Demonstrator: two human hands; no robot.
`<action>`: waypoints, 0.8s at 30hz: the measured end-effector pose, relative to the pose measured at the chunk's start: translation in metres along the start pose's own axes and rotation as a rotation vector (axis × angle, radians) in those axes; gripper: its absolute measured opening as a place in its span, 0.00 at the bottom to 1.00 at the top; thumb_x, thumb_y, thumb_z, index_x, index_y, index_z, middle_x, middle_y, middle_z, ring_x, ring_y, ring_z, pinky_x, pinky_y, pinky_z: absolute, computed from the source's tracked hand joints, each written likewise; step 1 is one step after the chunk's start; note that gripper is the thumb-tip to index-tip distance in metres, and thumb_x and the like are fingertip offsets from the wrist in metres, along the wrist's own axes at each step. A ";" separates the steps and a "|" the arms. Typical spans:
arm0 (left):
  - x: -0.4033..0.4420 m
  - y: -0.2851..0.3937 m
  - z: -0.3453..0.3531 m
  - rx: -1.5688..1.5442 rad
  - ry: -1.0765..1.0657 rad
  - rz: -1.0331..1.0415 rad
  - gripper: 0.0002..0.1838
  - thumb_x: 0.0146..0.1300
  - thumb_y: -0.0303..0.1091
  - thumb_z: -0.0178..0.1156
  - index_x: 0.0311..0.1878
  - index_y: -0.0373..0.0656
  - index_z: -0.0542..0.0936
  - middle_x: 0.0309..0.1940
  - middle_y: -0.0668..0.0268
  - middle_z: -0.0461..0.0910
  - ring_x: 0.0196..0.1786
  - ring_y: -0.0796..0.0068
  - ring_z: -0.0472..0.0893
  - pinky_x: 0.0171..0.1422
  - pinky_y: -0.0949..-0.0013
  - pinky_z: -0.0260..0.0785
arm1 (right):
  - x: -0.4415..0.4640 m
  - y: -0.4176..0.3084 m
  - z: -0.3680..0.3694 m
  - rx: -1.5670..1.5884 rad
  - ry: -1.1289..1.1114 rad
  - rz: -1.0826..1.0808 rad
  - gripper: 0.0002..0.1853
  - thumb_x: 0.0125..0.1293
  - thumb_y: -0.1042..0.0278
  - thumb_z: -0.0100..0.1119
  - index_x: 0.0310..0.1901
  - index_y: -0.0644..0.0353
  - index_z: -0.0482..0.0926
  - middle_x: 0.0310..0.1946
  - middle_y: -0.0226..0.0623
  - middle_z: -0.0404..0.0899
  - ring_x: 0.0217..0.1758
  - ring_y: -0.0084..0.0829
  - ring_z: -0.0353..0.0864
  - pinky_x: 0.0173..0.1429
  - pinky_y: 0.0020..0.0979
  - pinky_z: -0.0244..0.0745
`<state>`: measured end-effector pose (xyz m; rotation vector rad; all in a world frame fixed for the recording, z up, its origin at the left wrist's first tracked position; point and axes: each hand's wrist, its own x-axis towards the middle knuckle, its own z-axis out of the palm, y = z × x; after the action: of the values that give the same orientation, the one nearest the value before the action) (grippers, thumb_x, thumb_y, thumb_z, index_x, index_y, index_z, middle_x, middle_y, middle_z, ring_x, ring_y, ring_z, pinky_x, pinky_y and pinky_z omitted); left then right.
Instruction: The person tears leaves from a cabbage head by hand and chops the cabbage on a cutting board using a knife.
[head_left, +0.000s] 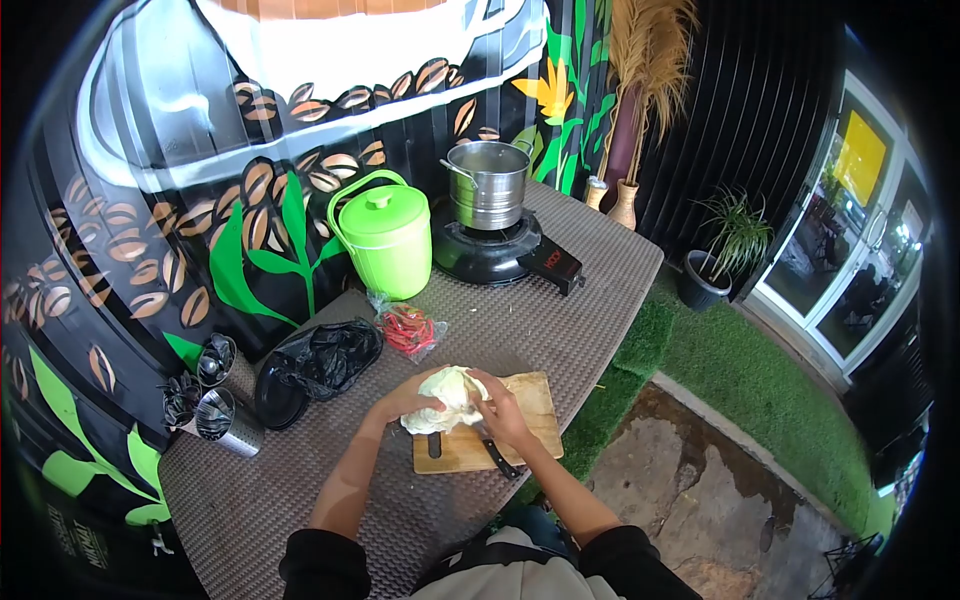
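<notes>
Both my hands grip a pale green cabbage [449, 393] above the left part of a wooden cutting board [533, 405]. On the cabbage's left side is my left hand [406, 397], its fingers curved round the leaves. My right hand [499, 408] holds the right side, with its fingertips partly hidden against the leaves. A knife with a black handle [501, 459] lies on the board below my right hand, its blade largely hidden. Just beyond the cabbage sits a clear plastic bag of red chillies [409, 331].
A lidded green bucket [383, 240] and a steel pot [487, 187] on a black portable stove [490, 250] stand at the back. To the left are a black plastic bag [330, 357] and metal cutlery holders [232, 425]. The brown woven table's edge [627, 310] runs along the right.
</notes>
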<state>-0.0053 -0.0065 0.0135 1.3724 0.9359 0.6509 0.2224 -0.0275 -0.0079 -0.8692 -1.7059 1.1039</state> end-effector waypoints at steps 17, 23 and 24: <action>-0.006 -0.019 -0.003 -0.087 -0.009 0.133 0.46 0.42 0.25 0.72 0.68 0.41 0.62 0.61 0.64 0.68 0.63 0.71 0.68 0.69 0.67 0.59 | 0.021 -0.011 0.003 -0.202 0.013 -0.068 0.21 0.58 0.76 0.59 0.54 0.57 0.71 0.43 0.45 0.80 0.46 0.39 0.82 0.48 0.36 0.77; -0.011 -0.008 0.002 -0.093 -0.058 0.152 0.50 0.38 0.29 0.75 0.68 0.41 0.62 0.63 0.63 0.65 0.66 0.69 0.65 0.71 0.66 0.56 | 0.022 -0.008 -0.004 -0.348 -0.023 -0.040 0.19 0.56 0.78 0.58 0.51 0.60 0.71 0.44 0.44 0.80 0.46 0.42 0.83 0.48 0.38 0.77; -0.011 -0.010 0.000 -0.092 -0.059 0.153 0.50 0.38 0.29 0.75 0.68 0.41 0.62 0.63 0.63 0.65 0.66 0.69 0.65 0.71 0.66 0.56 | 0.020 -0.006 -0.005 -0.349 -0.022 -0.042 0.19 0.56 0.78 0.58 0.51 0.60 0.71 0.44 0.44 0.80 0.46 0.42 0.83 0.48 0.38 0.77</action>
<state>-0.0122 -0.0172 0.0051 1.3827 0.7504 0.7562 0.2192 -0.0107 0.0047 -1.0324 -1.9599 0.8011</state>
